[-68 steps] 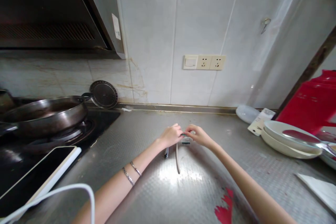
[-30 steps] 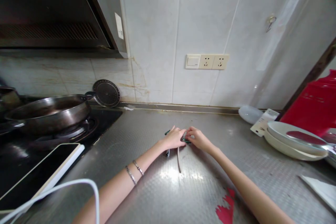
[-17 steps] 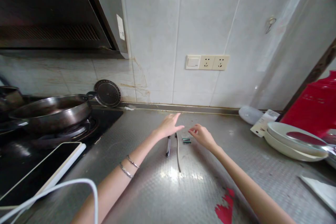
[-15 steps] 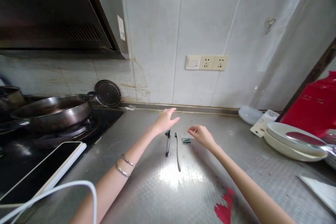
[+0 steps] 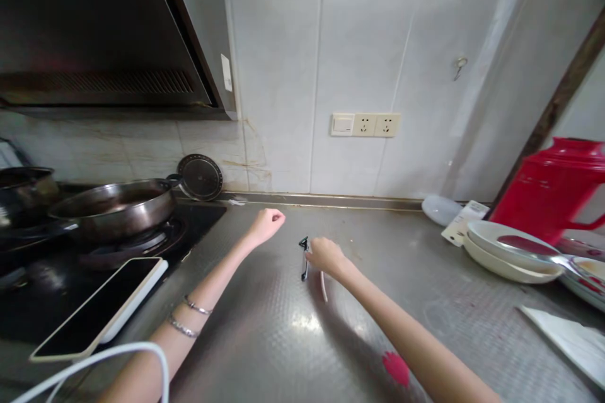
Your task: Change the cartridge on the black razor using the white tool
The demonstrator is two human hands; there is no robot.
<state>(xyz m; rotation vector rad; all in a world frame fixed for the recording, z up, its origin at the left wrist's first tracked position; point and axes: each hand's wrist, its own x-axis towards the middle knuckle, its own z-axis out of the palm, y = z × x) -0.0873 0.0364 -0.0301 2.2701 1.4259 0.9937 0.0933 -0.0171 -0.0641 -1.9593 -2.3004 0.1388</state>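
Note:
My right hand (image 5: 326, 256) rests low on the steel counter (image 5: 265, 340) with its fingers curled downward. Its fingertips touch a small dark tool with a hinged head (image 5: 303, 259). A thin grey stick (image 5: 324, 288) pokes out from under the same hand toward me. What the fingers grip is hidden. My left hand (image 5: 267, 224) hovers to the left of these items, farther back, curled into a loose fist with nothing showing in it. Two bracelets (image 5: 189, 316) sit on my left forearm.
A steel pan (image 5: 113, 204) stands on the black stove at left, a dark-screened tablet (image 5: 101, 305) and white cable (image 5: 108, 352) in front of it. A round lid (image 5: 202, 177) leans on the wall. White plates with a spoon (image 5: 508, 252) and a red jug (image 5: 548, 192) stand right.
Both hands let go of the small items and lifted apart. My left hand then drew back left and curled shut; my right hand moved left and came down on the dark tool and grey stick.

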